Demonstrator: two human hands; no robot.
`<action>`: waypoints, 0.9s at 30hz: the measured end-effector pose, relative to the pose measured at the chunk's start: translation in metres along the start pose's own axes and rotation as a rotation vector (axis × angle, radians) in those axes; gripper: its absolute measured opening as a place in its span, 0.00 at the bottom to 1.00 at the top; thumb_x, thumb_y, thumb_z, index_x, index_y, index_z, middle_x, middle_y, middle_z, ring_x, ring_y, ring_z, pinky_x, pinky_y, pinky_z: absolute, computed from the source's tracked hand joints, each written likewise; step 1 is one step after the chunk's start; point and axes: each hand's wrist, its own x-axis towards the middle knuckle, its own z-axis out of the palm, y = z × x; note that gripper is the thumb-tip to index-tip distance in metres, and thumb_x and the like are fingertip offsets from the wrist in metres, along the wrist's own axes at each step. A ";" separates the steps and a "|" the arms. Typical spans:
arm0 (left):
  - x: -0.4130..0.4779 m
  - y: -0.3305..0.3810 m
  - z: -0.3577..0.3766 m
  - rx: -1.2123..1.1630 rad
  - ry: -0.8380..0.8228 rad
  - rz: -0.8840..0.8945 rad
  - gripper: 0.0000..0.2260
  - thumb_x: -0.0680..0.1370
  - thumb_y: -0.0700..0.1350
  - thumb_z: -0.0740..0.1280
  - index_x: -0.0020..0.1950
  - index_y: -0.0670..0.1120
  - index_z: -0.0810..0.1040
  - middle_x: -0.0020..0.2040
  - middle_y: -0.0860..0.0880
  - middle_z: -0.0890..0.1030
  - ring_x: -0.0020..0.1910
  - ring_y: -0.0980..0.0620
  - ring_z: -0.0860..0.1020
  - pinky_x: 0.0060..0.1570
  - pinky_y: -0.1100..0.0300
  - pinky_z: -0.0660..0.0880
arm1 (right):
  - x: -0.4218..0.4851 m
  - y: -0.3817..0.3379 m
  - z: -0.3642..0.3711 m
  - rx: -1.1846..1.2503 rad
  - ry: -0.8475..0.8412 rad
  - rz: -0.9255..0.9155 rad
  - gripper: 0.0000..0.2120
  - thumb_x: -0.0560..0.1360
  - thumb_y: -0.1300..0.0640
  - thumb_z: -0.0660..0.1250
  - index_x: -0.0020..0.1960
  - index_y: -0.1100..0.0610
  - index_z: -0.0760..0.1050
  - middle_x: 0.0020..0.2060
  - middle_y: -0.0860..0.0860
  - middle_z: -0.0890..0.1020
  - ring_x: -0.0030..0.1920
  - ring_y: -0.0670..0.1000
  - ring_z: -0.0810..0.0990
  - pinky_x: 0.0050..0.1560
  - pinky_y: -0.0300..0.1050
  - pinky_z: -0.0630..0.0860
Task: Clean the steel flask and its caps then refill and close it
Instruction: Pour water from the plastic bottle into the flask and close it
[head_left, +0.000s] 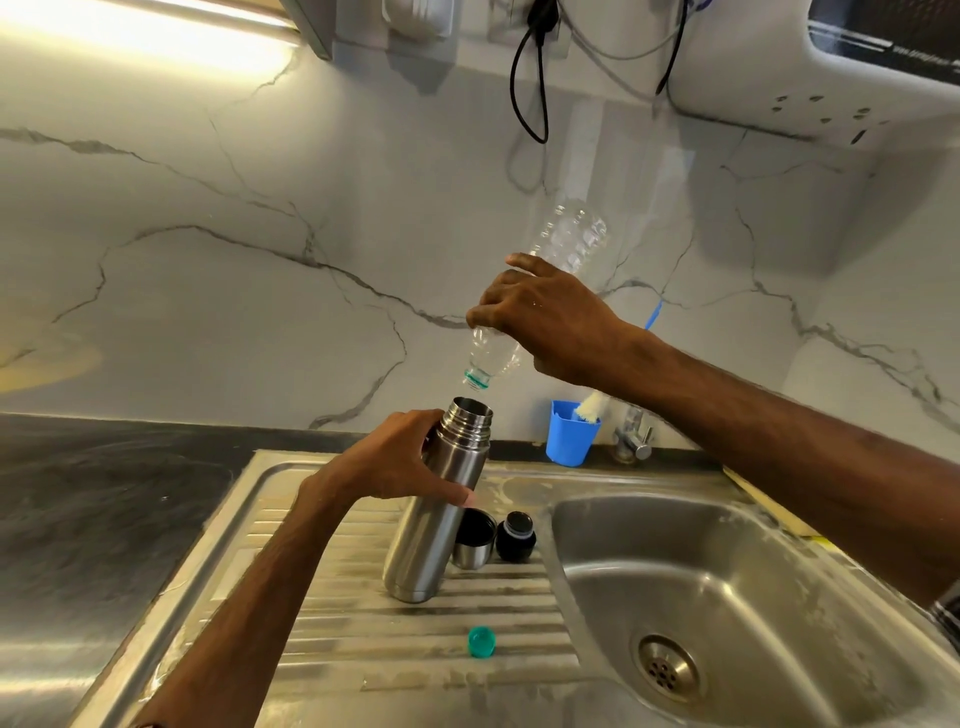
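Steel flask (434, 519) stands open-mouthed on the ribbed drainboard (332, 613) of the sink, leaning slightly with its threaded neck toward the wall, and the left hand (400, 462) wraps around its upper body, thumb on the near side and fingers behind the shoulder; just above the flask's mouth, apart from it, hangs the green-ringed neck of a clear plastic bottle (540, 296), tipped mouth-down and looking empty, gripped around its lower half by the right hand (545, 317) with the forefinger stretched along it; right beside the flask's base on the drainboard sits the steel cup cap (472, 543), open side up, and next to it the black stopper (516, 537), the two close together; nearer the camera on the same ribs lies a small green bottle cap (482, 642), well apart from the rest; to the right the sink basin (727, 597) drops away with its drain strainer (666, 670); behind, on the worktop edge against the marble wall (260, 234), stands a blue plastic cup (571, 434) holding a white brush, with a tap (634, 436) just beside it
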 end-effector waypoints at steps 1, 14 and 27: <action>-0.001 -0.001 -0.001 -0.007 -0.003 -0.002 0.33 0.66 0.60 0.81 0.64 0.50 0.73 0.56 0.51 0.80 0.53 0.53 0.78 0.57 0.53 0.79 | -0.003 0.001 0.002 0.014 -0.023 0.024 0.30 0.74 0.67 0.70 0.73 0.52 0.70 0.62 0.52 0.81 0.65 0.54 0.76 0.77 0.52 0.58; -0.006 -0.007 -0.011 -0.085 -0.048 -0.018 0.30 0.66 0.55 0.82 0.62 0.50 0.74 0.55 0.52 0.81 0.55 0.52 0.79 0.59 0.51 0.79 | -0.076 -0.003 0.063 0.744 -0.125 0.428 0.39 0.66 0.49 0.82 0.73 0.51 0.70 0.57 0.47 0.82 0.56 0.47 0.79 0.59 0.49 0.78; -0.042 -0.010 -0.013 -0.256 0.006 -0.074 0.36 0.56 0.66 0.80 0.58 0.52 0.78 0.52 0.52 0.84 0.53 0.52 0.81 0.55 0.55 0.79 | -0.156 -0.083 0.123 1.312 -0.046 0.890 0.31 0.61 0.51 0.85 0.60 0.56 0.78 0.49 0.49 0.85 0.46 0.46 0.85 0.49 0.43 0.83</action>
